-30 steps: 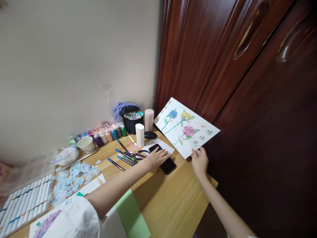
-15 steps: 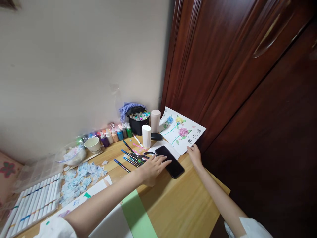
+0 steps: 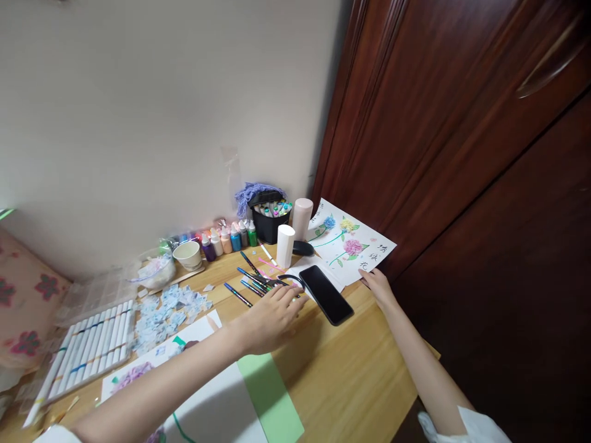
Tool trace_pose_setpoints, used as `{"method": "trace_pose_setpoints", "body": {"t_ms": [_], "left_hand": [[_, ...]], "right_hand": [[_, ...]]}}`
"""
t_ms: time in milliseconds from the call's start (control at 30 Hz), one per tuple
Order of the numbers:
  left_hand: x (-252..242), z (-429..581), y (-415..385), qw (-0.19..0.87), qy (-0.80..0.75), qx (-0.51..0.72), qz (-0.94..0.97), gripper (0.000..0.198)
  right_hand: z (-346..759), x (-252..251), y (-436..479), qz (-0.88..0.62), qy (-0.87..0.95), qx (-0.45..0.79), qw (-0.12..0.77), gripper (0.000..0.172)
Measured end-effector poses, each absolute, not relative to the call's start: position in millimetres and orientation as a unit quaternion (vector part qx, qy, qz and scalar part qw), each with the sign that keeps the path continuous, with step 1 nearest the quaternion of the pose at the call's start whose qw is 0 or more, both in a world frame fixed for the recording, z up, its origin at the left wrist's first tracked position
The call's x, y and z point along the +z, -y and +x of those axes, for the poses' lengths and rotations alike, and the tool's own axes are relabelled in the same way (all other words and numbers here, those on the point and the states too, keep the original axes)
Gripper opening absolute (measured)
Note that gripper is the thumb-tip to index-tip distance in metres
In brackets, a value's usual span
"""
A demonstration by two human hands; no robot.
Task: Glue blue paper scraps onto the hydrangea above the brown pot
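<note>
My right hand [image 3: 377,287] pinches the lower right edge of a white flower picture [image 3: 355,243], which has blue, yellow and pink blooms and handwritten characters. It leans up at the back right. Left of the phone, my left hand [image 3: 277,311] hovers over the table with fingers stretched and nothing seen in it. The black phone [image 3: 325,295] lies flat between my hands. Just beyond my left fingers are several dark pens [image 3: 237,295] and black-handled scissors [image 3: 268,282], partly covered by the hand. Under my left forearm lies a white sheet [image 3: 221,400] with coloured flower pieces.
A white cup-like holder [image 3: 285,246], a pale cylinder [image 3: 302,220] and a black marker case [image 3: 271,224] stand at the back. Paint bottles [image 3: 225,241], a paper cup [image 3: 187,255], torn blue paper [image 3: 166,314] and a marker tray [image 3: 96,344] are left. A dark wooden wardrobe [image 3: 443,184] borders the right.
My left hand has moved off the phone, leftward and toward me. My right hand stays at the picture's edge. The view has shifted slightly left.
</note>
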State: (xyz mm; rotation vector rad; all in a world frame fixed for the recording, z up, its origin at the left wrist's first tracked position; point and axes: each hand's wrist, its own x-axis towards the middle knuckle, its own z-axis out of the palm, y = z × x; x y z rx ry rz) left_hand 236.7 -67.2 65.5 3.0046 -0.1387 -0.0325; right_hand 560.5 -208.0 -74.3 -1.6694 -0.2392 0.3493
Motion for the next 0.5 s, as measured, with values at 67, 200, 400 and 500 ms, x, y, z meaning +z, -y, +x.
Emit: {"method": "trace_pose_setpoints", "body": {"t_ms": [67,200,400,500], "left_hand": [[70,219,67,0.067,0.032,-0.004,0.997,0.056],[76,180,66,0.078,-0.014,0.002,0.997,0.054],[79,127,60,0.077,-0.089,0.043,0.992,0.050],[77,98,58,0.081,-0.134,0.068,0.985,0.046]], "right_hand": [[560,-72,209,-0.731,0.094,0.166,0.655,0.015],[562,-67,210,-0.735,0.077,0.188,0.647,0.012],[559,-55,211,-0.765,0.078,0.174,0.616,0.007],[554,-43,227,-0.807,0.074,0.133,0.571,0.011]]}}
